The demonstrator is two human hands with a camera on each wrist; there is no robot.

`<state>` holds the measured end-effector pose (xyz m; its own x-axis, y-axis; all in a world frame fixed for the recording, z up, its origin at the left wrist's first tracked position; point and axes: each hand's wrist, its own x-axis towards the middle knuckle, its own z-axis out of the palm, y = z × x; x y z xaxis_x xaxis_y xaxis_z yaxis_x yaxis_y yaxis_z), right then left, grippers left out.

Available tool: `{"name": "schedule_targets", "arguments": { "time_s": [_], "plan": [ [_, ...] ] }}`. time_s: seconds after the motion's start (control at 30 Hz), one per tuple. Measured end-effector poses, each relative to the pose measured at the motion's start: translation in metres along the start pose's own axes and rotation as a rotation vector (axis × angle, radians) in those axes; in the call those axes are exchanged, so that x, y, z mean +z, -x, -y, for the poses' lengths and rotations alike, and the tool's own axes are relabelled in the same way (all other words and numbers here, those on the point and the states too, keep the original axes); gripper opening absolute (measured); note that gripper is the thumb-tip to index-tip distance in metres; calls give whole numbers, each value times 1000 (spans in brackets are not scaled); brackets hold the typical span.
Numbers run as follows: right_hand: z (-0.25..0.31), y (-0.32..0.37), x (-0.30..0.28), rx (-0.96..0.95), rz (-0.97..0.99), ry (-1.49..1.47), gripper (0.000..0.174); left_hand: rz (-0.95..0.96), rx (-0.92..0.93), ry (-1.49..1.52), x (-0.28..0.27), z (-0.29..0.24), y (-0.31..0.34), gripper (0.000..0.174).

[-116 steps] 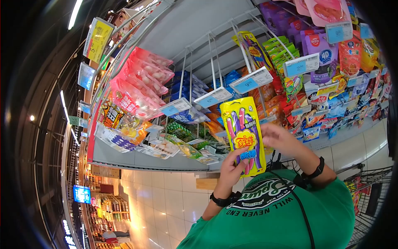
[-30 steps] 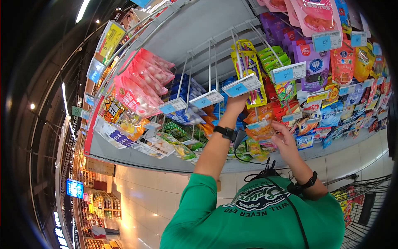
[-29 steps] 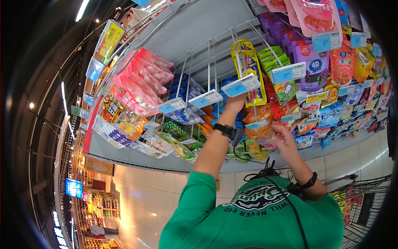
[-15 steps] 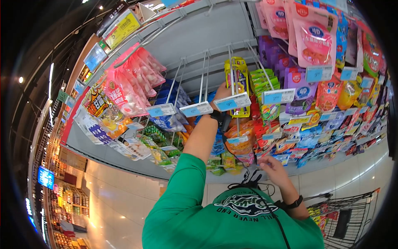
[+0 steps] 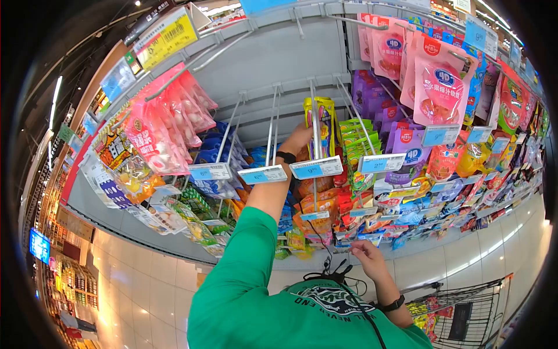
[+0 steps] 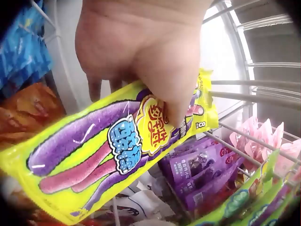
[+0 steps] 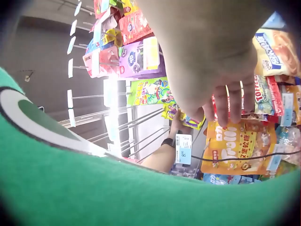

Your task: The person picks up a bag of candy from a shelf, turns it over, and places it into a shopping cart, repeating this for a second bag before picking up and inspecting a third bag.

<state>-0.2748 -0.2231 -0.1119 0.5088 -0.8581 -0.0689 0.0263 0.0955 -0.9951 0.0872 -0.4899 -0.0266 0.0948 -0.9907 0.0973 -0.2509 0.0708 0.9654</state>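
My left hand (image 5: 298, 138) reaches up to a wire hook on the candy rack and grips a yellow packet of candy sticks (image 6: 117, 141). In the left wrist view the thumb lies across the packet's printed front and the fingers go behind it. Seen from the head, the yellow packets (image 5: 326, 119) hang around the hook, behind a price tag (image 5: 317, 167). My right hand (image 5: 371, 259) is held low before the shelf, fingers relaxed, holding nothing. From the right wrist, orange gummy bags (image 7: 237, 146) show beyond its fingers.
Pink marshmallow bags (image 5: 165, 125) hang to the left. Green packets (image 5: 357, 145) and purple pouches (image 5: 407, 151) hang on hooks to the right. Several hooks project outward with tags. A wire shopping cart (image 5: 471, 317) stands at the lower right.
First both hands held the yellow packet before the chest. Then the left hand took it to the hook and slid further back along it. The right hand let go and lowered; the view turned.
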Motion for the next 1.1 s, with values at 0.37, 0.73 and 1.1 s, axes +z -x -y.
{"name": "schedule_targets", "arguments": {
  "time_s": [0.37,0.73,1.1],
  "plan": [
    [-8,-8,1,72,-4,-26,19,-293,89,-2,-12,-14,0,31],
    [-23,-21,11,74,29,-36,20,-552,201,-74,-4,-7,-25,28],
    [-45,-10,7,127,60,-80,18,-660,468,-50,-5,19,-54,37]
  ]
}}
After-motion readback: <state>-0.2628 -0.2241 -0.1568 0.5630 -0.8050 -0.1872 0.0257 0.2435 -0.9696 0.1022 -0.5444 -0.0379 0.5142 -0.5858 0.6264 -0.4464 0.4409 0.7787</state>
